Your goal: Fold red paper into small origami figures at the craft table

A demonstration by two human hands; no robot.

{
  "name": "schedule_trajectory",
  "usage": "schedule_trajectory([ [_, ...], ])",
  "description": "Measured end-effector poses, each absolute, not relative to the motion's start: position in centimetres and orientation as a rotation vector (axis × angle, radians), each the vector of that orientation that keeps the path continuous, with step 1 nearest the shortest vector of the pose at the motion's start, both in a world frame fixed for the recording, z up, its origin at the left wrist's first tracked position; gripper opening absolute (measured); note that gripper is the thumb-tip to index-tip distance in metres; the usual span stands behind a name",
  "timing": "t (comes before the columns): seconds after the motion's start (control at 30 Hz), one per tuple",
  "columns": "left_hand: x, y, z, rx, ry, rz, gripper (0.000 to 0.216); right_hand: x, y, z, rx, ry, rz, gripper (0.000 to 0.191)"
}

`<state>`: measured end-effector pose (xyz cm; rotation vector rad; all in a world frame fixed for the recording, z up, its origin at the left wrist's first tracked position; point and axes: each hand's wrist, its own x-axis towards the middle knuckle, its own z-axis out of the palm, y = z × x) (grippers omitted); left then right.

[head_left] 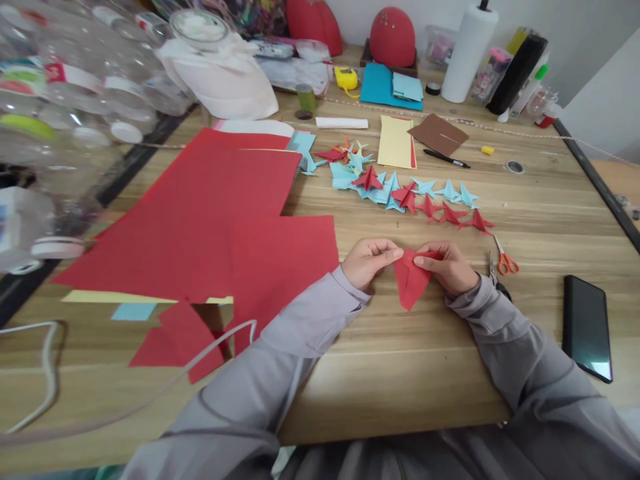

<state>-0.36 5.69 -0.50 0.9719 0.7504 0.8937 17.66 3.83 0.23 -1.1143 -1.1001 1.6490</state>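
A partly folded piece of red paper (411, 288) is held up between my two hands over the table's front part, its point hanging down. My left hand (369, 261) pinches its upper left edge with thumb and fingers. On the other side, my right hand (449, 267) grips the upper right edge, the thumb lying across the front. Creases show on the paper's face. Beyond my hands lie folded red paper cranes (453, 215) and light blue paper cranes (450, 191), several of each, in loose rows.
Large red paper sheets (210, 220) cover the left, with smaller red pieces (193, 340) nearer me. Orange-handled scissors (507, 263) and a phone (587, 327) lie to the right. Plastic bottles (75, 87) crowd the far left. A white cable (200, 360) crosses near my left sleeve.
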Motion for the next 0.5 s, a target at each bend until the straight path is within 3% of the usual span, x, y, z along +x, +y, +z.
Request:
schedule_trajectory([
  [0.33,-0.6,5.5,0.6,1.194,0.700,0.658,0.045,17.0,3.9,1.6,-1.123,-0.791,1.631,0.026],
  [0.5,-0.2,5.4,0.2,1.092,0.791,0.824,0.044,17.0,4.2,1.1,-1.112,-0.847,1.523,0.037],
])
